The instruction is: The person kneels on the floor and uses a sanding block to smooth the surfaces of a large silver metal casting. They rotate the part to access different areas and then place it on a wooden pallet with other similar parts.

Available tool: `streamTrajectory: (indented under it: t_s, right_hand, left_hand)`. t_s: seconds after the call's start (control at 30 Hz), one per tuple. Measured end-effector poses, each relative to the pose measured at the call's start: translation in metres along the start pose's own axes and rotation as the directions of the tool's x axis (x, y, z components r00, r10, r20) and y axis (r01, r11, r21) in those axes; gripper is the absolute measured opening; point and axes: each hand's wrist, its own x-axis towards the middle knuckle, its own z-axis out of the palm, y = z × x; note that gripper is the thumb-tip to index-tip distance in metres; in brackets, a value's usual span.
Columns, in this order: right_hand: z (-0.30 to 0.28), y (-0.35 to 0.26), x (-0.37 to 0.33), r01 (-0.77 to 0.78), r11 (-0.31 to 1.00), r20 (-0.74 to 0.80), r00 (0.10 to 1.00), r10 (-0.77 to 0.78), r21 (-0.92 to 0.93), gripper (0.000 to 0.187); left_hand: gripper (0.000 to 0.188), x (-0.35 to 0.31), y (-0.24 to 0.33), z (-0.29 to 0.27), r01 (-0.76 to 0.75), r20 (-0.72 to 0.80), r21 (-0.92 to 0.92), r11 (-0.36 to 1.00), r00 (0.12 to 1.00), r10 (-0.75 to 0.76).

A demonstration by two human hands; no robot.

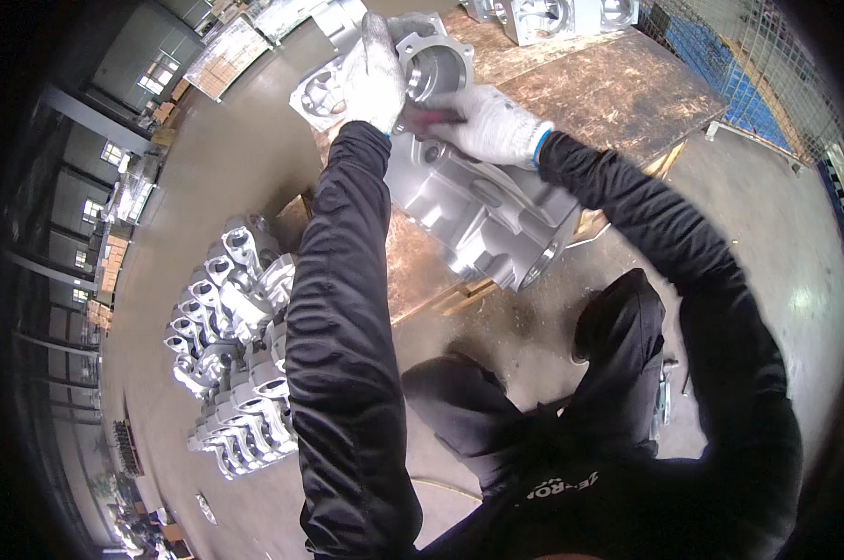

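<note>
A large silver-grey metal casting [482,210] lies tilted across the near edge of a worn brown tabletop [627,89]. Its round flanged opening [438,70] is at the far end. Beside that opening my left hand [373,79], in a white glove with greyed fingers, grips the casting; part of its grip is hidden. My right hand [496,123], gloved in white with a blue cuff edge, is closed around a reddish object [429,119] just below the flange. Motion blurs that object, so its kind does not show.
More castings [562,17] stand at the table's far edge, and another [314,93] is left of my left hand. Rows of silver castings [244,345] sit low at the left. A wire mesh cage [758,75] stands at the far right. My knees are below the table edge.
</note>
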Motion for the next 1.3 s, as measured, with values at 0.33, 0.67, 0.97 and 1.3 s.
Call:
streamTrajectory:
  t_s: [0.33,0.67,0.97,1.3]
  right_hand:
    - [-0.019,-0.033,-0.001,-0.537,0.545,0.266,0.825,0.499,0.643,0.02]
    - [0.071,0.04,0.042,0.019,0.913,-0.506,0.837,0.208,0.407,0.012]
    - [-0.025,-0.015,0.01,-0.196,0.347,0.074,0.939,0.335,0.917,0.036]
    - [-0.103,0.02,-0.017,-0.274,0.962,0.26,0.928,0.267,-0.009,0.044]
  left_hand:
    - [0.08,0.005,-0.003,-0.002,-0.04,-0.011,-0.315,0.948,0.999,0.039]
    - [0.063,0.009,-0.064,0.006,0.031,-0.304,0.292,0.956,0.95,0.063]
    - [0.066,0.014,0.032,0.001,0.058,-0.333,0.651,0.757,0.917,0.217]
    - [0.067,-0.001,0.006,-0.008,0.21,0.049,-0.064,0.976,0.977,-0.207]
